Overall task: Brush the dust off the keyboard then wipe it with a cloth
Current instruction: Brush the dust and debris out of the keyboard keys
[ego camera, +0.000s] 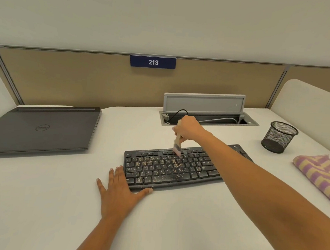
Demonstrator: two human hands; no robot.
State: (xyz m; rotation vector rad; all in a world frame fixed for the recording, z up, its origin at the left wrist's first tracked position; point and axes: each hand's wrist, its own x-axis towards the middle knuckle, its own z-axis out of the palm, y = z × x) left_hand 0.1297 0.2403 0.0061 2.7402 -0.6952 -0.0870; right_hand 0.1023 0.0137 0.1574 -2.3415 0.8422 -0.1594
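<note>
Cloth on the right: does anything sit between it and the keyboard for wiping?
Only the person's own right forearm, crossing above the right end of the keyboard while the right hand holds the brush. The mesh cup stands behind the cloth, off that line.

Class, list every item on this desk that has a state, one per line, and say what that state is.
Keyboard: speckled with dust, lying flat.
Brush: gripped by the right hand, bristles on the top rows.
Left hand: flat against the keyboard's near left corner.
Laptop: closed.
Cable hatch: lid raised.
Mesh cup: upright.
Cloth: folded, untouched.
</note>
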